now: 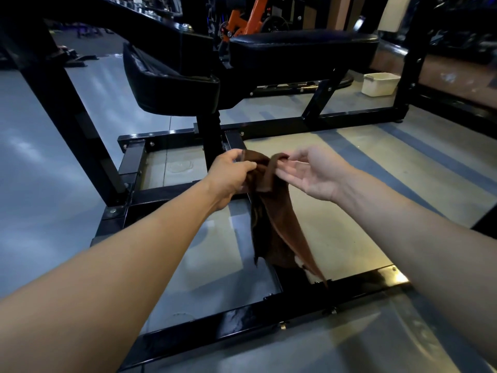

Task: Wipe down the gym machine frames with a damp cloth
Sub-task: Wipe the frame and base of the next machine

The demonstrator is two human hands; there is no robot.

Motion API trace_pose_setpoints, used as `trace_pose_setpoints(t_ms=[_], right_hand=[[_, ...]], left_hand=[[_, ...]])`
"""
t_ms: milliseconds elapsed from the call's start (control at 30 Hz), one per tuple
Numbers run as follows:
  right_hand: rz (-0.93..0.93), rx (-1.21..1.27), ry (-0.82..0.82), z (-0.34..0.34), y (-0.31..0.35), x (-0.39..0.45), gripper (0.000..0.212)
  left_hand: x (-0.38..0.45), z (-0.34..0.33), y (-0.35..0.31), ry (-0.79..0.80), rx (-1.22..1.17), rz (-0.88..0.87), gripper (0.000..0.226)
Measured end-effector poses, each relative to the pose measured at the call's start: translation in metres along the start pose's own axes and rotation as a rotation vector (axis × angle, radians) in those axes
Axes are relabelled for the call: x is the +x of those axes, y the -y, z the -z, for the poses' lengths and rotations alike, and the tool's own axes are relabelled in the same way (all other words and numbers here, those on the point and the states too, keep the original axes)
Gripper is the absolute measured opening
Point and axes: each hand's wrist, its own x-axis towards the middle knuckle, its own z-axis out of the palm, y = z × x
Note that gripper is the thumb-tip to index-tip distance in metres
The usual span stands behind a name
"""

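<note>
Head view:

- The left hand (231,175) gripped the upper end of the brown cloth (271,211), with fingers curled round a bunched fold.
- The right hand (312,172) lay palm-up with fingers mostly straight; its fingertips (283,164) met a raised loop of the cloth, and whether they pinched it or only touched it could not be told.
- The cloth hung free in the air between the two hands, and its long tail dropped toward the near base rail (269,316) of the black machine frame (166,142) (the tail's tip appeared to fall just at the rail, though contact could not be confirmed).
- The step in hand was judged to be refolding the cloth into a pad before the next wipe; no frame surface was being wiped at this moment.
- To do this well, the loose tail should be gathered up so that it does not drag on the floor (336,238) and pick up grit.
- A flat, palm-sized pad with a clean face outward would cover the square tubing evenly.
- The rails near the seat post (212,138) carried bolt heads and joints, which would call for a folded edge worked into the corners.
- The seat pad (172,87) overhung the post and would limit reach from above.
- A white tub (379,83) stood on the floor well apart, beyond the far rail.
</note>
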Motion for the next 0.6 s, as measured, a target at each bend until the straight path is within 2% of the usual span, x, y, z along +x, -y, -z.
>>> trace_pose_setpoints(t_ms=[33, 100, 200, 267, 300, 400, 433, 533, 600], right_hand=[[0.028, -0.055, 0.015, -0.003, -0.001, -0.001, 0.027], [0.142, -0.354, 0.002, -0.008, -0.003, -0.003, 0.025], [0.366, -0.901, -0.155, -0.01, -0.005, -0.006, 0.014], [0.506, -1.155, -0.244, -0.008, -0.005, -0.006, 0.005], [0.551, -1.224, -0.268, -0.007, -0.006, -0.005, 0.008], [0.648, -1.279, -0.298, -0.008, -0.01, 0.004, 0.017], [0.669, -1.27, -0.308, -0.008, -0.011, 0.006, 0.02], [0.601, -1.136, -0.296, -0.008, -0.012, 0.01, 0.03], [0.52, -1.021, -0.306, -0.007, -0.013, 0.012, 0.033]], left_hand=[[0.001, -0.002, 0.001, 0.014, 0.002, 0.015, 0.016], [0.003, -0.004, 0.004, 0.025, 0.003, 0.039, 0.017], [0.003, 0.0, 0.006, 0.063, -0.046, 0.086, 0.018], [0.006, 0.003, 0.008, 0.084, -0.053, 0.107, 0.019], [0.006, 0.003, 0.008, 0.089, -0.053, 0.113, 0.019], [0.003, 0.003, 0.007, 0.124, -0.055, 0.137, 0.021], [0.003, 0.004, 0.007, 0.163, -0.059, 0.144, 0.028], [0.004, 0.007, 0.011, 0.343, 0.014, 0.107, 0.067], [0.005, 0.004, 0.015, 0.351, 0.048, 0.09, 0.055]])
